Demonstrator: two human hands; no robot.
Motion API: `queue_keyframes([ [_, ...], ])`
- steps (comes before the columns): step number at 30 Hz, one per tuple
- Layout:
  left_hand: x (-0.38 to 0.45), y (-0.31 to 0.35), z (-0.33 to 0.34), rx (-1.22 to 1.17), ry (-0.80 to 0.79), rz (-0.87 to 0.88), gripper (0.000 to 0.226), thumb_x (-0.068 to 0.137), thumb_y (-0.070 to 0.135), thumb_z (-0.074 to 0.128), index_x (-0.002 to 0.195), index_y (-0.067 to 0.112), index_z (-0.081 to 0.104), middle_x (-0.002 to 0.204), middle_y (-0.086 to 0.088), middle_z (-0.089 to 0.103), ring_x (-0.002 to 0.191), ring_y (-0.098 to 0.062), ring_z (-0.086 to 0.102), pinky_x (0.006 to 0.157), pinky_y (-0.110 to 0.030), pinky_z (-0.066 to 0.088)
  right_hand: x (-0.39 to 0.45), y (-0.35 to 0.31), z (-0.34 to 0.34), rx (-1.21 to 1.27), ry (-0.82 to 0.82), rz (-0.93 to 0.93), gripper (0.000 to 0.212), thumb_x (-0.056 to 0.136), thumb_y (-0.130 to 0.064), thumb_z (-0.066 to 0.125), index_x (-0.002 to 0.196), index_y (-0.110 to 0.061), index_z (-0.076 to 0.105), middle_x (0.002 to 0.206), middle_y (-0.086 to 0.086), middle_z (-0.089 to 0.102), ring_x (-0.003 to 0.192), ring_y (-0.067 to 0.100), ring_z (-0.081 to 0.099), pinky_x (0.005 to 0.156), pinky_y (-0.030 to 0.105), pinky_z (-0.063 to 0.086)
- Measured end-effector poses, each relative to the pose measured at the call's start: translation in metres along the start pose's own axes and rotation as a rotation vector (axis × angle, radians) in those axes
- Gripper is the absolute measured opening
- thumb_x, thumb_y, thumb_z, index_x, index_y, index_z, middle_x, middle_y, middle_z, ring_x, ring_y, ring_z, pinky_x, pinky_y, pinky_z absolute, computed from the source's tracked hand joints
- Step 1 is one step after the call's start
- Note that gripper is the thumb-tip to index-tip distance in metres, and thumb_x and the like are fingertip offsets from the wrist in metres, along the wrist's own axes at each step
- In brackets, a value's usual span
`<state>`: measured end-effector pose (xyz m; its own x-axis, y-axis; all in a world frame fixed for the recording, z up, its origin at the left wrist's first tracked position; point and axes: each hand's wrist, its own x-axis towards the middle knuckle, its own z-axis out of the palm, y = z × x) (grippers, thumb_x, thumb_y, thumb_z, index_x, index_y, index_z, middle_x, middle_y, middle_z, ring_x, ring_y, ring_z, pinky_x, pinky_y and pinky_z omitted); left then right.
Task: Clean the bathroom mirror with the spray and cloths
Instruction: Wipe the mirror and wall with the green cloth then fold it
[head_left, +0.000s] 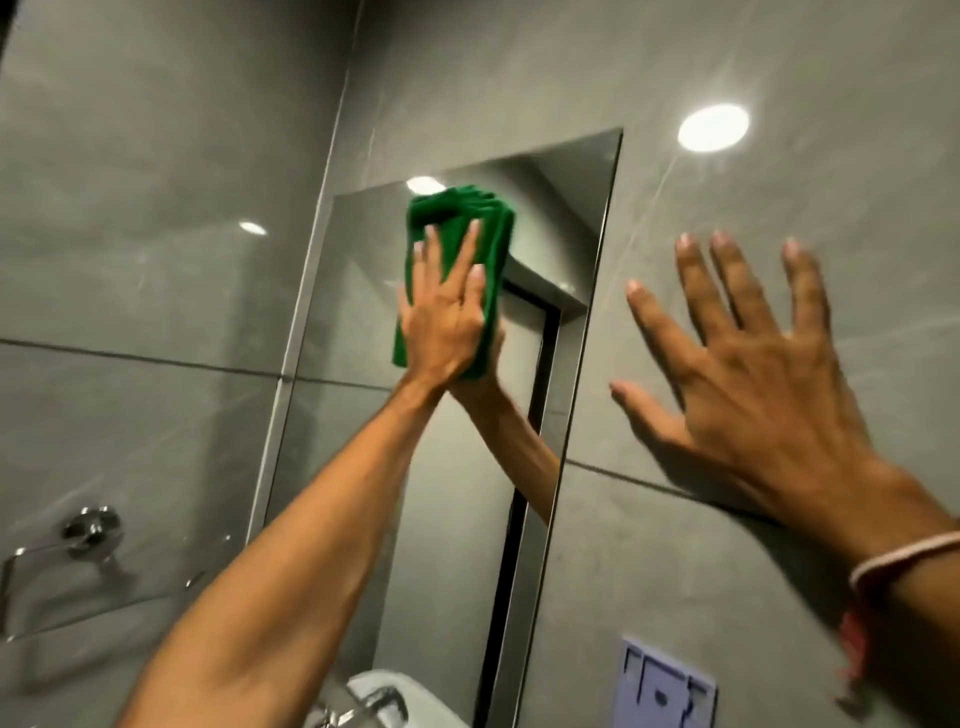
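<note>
A tall frameless mirror (363, 291) hangs on the grey tiled wall. My left hand (441, 317) presses a folded green cloth (493, 228) flat against the upper part of the glass, fingers spread over it. The mirror reflects the arm and the cloth's back. My right hand (748, 374) rests open and flat on the wall tiles to the right of the mirror, fingers apart, holding nothing. No spray bottle is in view.
A chrome towel ring and glass shelf (88, 535) stick out from the left wall. A white basin with a chrome tap (384, 701) shows at the bottom. A pale blue wall plate (665, 686) sits low right. A ceiling light glares on the tile (711, 127).
</note>
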<state>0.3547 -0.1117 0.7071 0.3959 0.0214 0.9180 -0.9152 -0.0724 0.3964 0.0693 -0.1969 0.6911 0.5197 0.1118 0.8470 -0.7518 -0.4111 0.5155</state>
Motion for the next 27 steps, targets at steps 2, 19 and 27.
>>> queue_keyframes([
  [2,-0.052,-0.057,-0.004,-0.012,0.039,-0.233,0.053,0.106,0.046,0.023,0.158,0.045,0.016,0.174,-0.002,0.004,0.161,-0.024,0.004,0.126,-0.063,0.013,0.0,0.0,0.004,0.004,0.046,0.017,0.088,0.094,-0.078,0.018,0.167,-0.03,0.015,0.176,0.019,0.009,0.163,0.039,0.011,0.127,0.07,0.008],
  [19,-0.165,0.136,0.023,-0.302,0.14,-0.78,0.057,0.106,0.031,0.037,0.161,0.031,0.019,0.171,-0.007,0.022,0.16,-0.022,0.012,0.125,-0.053,0.009,-0.011,0.012,-0.037,0.73,-0.12,0.096,0.092,0.087,-0.078,0.041,0.165,-0.035,0.02,0.177,0.006,0.015,0.165,0.02,0.01,0.132,0.037,0.008],
  [27,0.004,0.244,-0.006,-0.307,-0.044,0.495,0.079,0.096,0.0,0.04,0.161,0.027,0.007,0.171,-0.007,0.02,0.156,-0.028,0.027,0.117,-0.061,0.037,0.035,0.097,-0.087,1.651,0.15,0.686,0.09,0.076,-0.061,0.072,0.153,-0.022,0.046,0.145,-0.001,0.062,0.132,0.011,0.061,0.121,0.039,0.044],
])
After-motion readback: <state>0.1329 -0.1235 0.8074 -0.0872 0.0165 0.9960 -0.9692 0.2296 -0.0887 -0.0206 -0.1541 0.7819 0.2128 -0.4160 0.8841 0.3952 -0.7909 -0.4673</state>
